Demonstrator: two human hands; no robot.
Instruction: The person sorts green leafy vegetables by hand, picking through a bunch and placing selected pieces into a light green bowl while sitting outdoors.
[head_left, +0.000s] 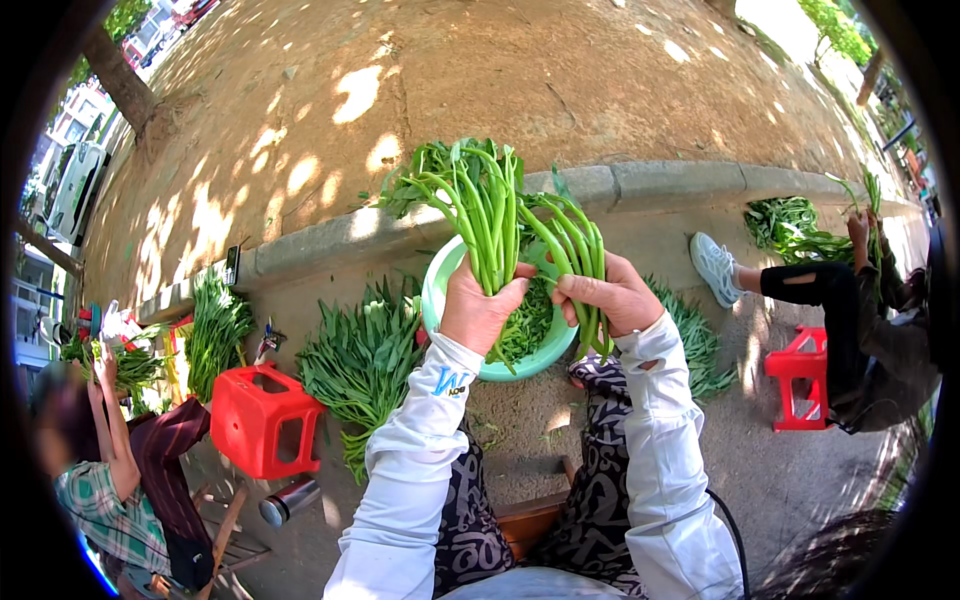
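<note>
Above the green basin (433,288), the left hand (479,305) is closed around a thick bunch of green stems (487,225). Beside it, the right hand (618,297) grips a smaller bunch (583,245) with bent stems.

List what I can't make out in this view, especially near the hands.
Head view:
- Floor of the green basin: covered by loose greens.
- Palms of the left hand and right hand: hidden by the hands themselves and the held stems.
- Wooden seat: mostly hidden by the patterned trousers.
- Co-worker on the right: partly cut off by the picture's dark edge.
</note>
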